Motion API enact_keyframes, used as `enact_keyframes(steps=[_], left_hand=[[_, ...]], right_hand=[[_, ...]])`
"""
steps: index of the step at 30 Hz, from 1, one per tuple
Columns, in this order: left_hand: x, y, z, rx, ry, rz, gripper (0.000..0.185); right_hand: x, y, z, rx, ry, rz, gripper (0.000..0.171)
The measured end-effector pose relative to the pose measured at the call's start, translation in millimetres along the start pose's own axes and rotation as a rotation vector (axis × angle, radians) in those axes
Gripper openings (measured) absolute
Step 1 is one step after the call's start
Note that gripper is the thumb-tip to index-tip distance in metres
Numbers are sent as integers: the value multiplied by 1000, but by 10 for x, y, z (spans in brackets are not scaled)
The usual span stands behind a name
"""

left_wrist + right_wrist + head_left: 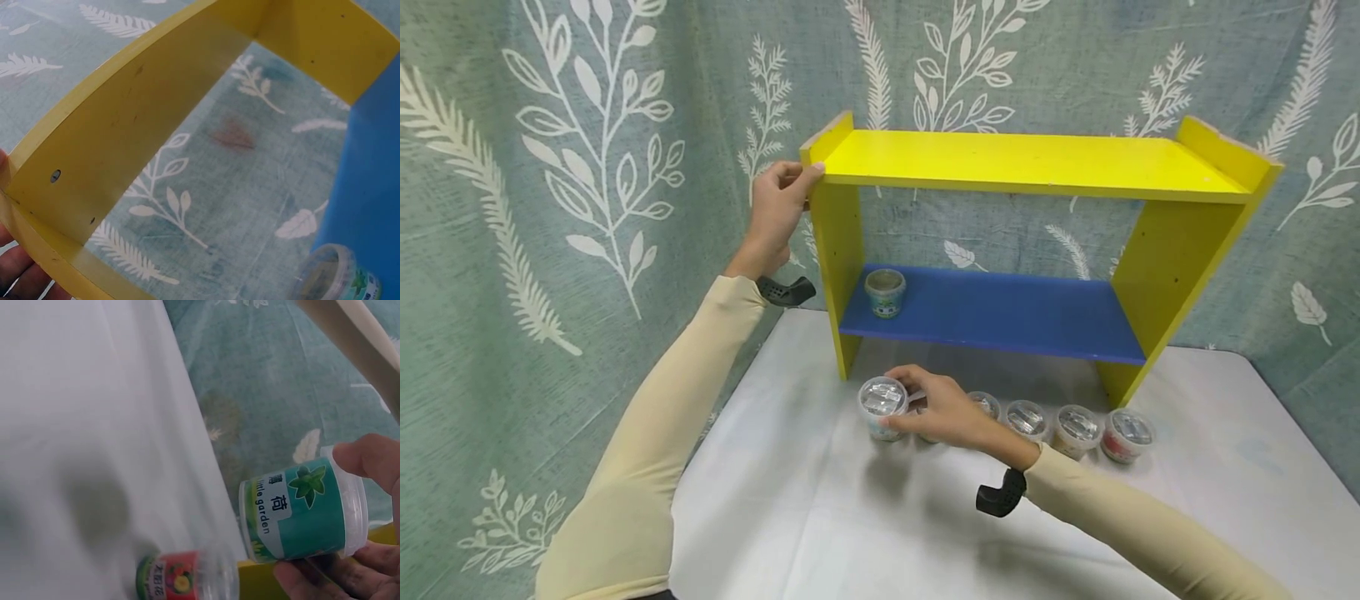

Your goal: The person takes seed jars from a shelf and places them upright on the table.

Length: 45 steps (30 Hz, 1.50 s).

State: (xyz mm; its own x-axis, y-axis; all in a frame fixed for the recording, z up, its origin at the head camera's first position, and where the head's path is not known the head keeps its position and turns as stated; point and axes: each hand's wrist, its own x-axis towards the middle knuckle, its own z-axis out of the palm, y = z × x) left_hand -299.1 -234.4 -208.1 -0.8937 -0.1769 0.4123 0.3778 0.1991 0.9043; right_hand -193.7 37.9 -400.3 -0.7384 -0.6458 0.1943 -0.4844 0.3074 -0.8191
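Observation:
My left hand [772, 212] grips the upper left corner of a yellow shelf unit [1037, 162], thumb on the front edge. In the left wrist view its fingers [24, 275] curl round the outside of the side panel. With thumb and fingers my right hand [951, 412] holds a small plastic tub [882, 404] above the white table, left of a row of similar tubs. In the right wrist view this tub shows a green "little garden" label [300, 512] with a leaf picture. Another tub [886, 292] stands at the left end of the blue lower board [1000, 308].
Several lidded tubs stand in a row in front of the shelf unit, among them a red-labelled one [1126, 435] at the right end; my right hand partly hides the row's left part. A green leaf-patterned curtain [715, 150] hangs behind the white-covered table [760, 483].

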Motion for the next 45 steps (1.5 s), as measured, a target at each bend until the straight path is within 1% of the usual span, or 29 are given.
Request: enact_keyframes(steps=[3, 5, 10, 13, 19, 23, 27, 32, 38, 41, 45], left_hand=[[-1, 4, 5, 6, 2, 0, 45], [1, -1, 3, 7, 2, 1, 45], [2, -11, -5, -28, -10, 7, 45], [1, -12, -1, -36, -10, 13, 45], [2, -11, 12, -32, -6, 5, 46], [-1, -15, 8, -21, -7, 8, 46], [-7, -12, -1, -21, -7, 14, 45], [-7, 4, 0, -20, -10, 15, 45], [-9, 3, 2, -16, -12, 8, 45], [-10, -5, -3, -20, -9, 9, 45], [-6, -9, -2, -18, -8, 19, 45]], right_hand=[[-11, 7, 39, -12, -7, -5, 65], [-15, 11, 71, 0, -16, 0, 65], [-22, 26, 163, 60, -45, -1, 63], [-31, 38, 211, 62, -57, -7, 64], [-34, 67, 308, 65, -66, -28, 64], [-23, 93, 370, 6, -64, -49, 64], [-10, 123, 428, -57, -65, -57, 68], [-12, 157, 501, -88, -80, -50, 70], [-28, 201, 583, -136, -89, -81, 69], [-41, 223, 613, -187, -89, -99, 69], [-56, 249, 643, -297, -73, -119, 70]])
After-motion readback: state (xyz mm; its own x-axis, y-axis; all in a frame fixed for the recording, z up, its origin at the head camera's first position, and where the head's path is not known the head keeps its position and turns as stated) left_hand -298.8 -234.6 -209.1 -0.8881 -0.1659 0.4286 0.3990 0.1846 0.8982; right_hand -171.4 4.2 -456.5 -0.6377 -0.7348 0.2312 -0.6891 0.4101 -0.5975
